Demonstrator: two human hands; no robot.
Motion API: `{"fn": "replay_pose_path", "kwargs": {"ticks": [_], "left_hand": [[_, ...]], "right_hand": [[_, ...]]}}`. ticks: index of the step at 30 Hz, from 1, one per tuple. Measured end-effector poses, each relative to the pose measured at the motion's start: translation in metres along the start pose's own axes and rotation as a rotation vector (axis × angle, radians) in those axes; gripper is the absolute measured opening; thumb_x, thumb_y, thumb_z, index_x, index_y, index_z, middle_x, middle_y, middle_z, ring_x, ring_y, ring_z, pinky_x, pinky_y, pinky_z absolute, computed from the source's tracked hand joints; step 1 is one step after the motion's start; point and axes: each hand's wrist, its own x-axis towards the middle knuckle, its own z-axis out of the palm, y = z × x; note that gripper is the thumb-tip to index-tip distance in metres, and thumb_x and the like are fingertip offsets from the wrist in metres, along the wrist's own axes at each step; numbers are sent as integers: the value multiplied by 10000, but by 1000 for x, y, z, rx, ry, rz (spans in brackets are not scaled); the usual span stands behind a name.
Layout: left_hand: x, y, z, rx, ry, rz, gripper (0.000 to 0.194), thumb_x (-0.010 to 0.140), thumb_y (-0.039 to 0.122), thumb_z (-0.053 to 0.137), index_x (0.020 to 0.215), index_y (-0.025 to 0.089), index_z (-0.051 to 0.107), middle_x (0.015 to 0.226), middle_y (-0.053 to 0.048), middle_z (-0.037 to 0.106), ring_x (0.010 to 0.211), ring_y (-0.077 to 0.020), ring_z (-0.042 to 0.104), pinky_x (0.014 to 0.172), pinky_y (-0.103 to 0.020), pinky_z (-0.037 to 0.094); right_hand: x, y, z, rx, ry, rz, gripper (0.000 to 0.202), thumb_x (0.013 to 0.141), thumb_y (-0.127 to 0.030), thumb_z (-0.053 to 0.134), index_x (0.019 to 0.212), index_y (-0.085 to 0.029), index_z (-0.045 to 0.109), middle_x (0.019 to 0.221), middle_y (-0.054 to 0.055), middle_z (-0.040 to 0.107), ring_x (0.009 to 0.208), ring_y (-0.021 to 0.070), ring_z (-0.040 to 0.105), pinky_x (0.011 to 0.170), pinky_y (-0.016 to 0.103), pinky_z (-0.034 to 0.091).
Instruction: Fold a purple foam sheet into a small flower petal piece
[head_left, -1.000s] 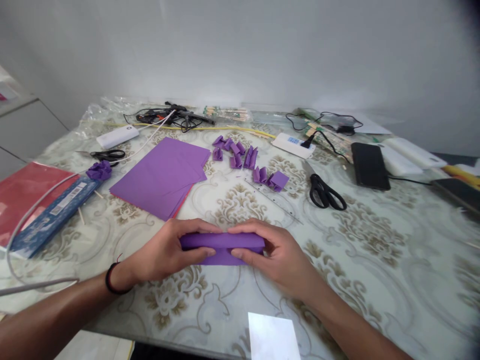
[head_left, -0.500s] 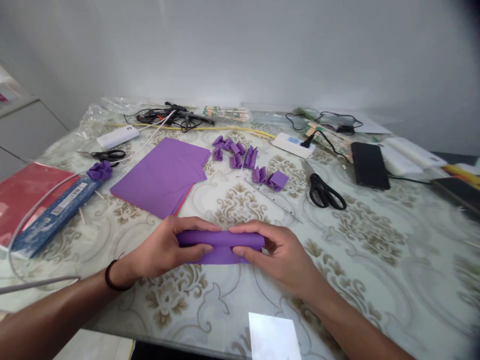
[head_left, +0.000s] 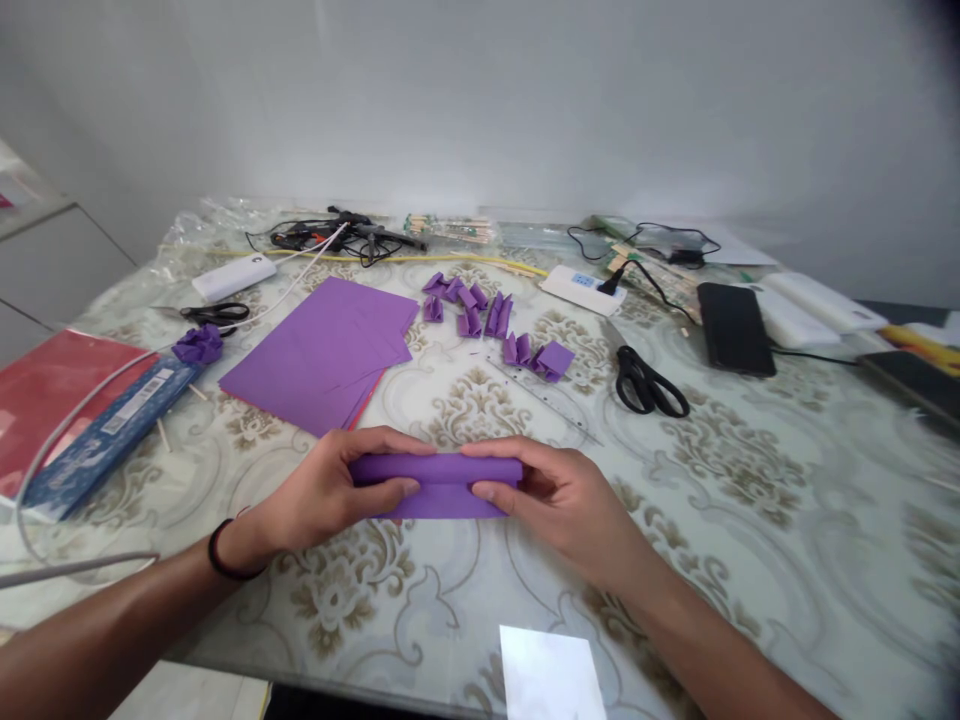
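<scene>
Near the middle of the desk (head_left: 465, 620), on its near side, the purple paper (head_left: 442, 467) sat between both hands, rolled or folded over along its far edge, with a flat flap toward the near side. Couldn't tell whether its underside touched the desk.

Grip: left hand (head_left: 330, 490) pinched the left end, thumb on the near face, fingers over the far side. Right hand (head_left: 570, 500) did the same at the right end. Thumbs were apart, with purple showing between.

Handling, my read: very light, soft, bendy, slightly slippery, easy to crease or crush. Best hold looked to be both ends, even light pressure, thumbs low on the flap; squeezing mid-span would likely have dented it.

Containers: clear packet (head_left: 45, 390) at far left of the hands had something red in it, plus a blue band with a barcode. Clear bag (head_left: 450, 228) at the far side held thin sticks with green bits; count unreadable.

Around it: purple sheets (head_left: 322, 345) lay flat beyond the left hand, a red edge peeking out under them. Small folded pieces (head_left: 499, 315) were scattered farther off, the clear ruler (head_left: 547, 398) just nearer. Black-handled scissors (head_left: 645, 385) lay to the right, beyond the right hand.
</scene>
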Motion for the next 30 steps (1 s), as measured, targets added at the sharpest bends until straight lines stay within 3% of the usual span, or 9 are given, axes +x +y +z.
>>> {"fn": "replay_pose_path", "kwargs": {"ticks": [3,9,19,30], "left_hand": [[0,-2,-1,6,15,8,264,921,240,758,1183,239,790,1121,-41,817,1007,-227,758,940,-340,597],[1,-3,0,3,46,8,269,922,263,769,1189,240,788,1160,-47,817,1037,-238,759,959,-354,600],[-1,-4,0,-82,14,-9,213,909,228,770,1101,280,846,1035,-28,843,845,-206,758,711,-279,582],[4,5,-1,-56,-1,57,198,880,121,712,970,201,869,904,-52,830,775,-169,729,685,-252,542]], "right_hand": [[0,1,-1,15,16,-7,273,897,-349,791,1158,-273,824,1040,44,824,871,214,770,758,317,641],[-1,2,-1,86,0,31,299,929,-382,768,1209,-280,800,1014,39,822,839,212,787,767,339,678],[-1,1,-1,104,-11,28,255,935,-387,771,1159,-271,804,923,32,786,769,193,764,743,329,685],[-1,1,-2,105,-16,-3,108,936,-329,775,997,-240,786,960,28,778,751,158,749,705,270,650]]}}
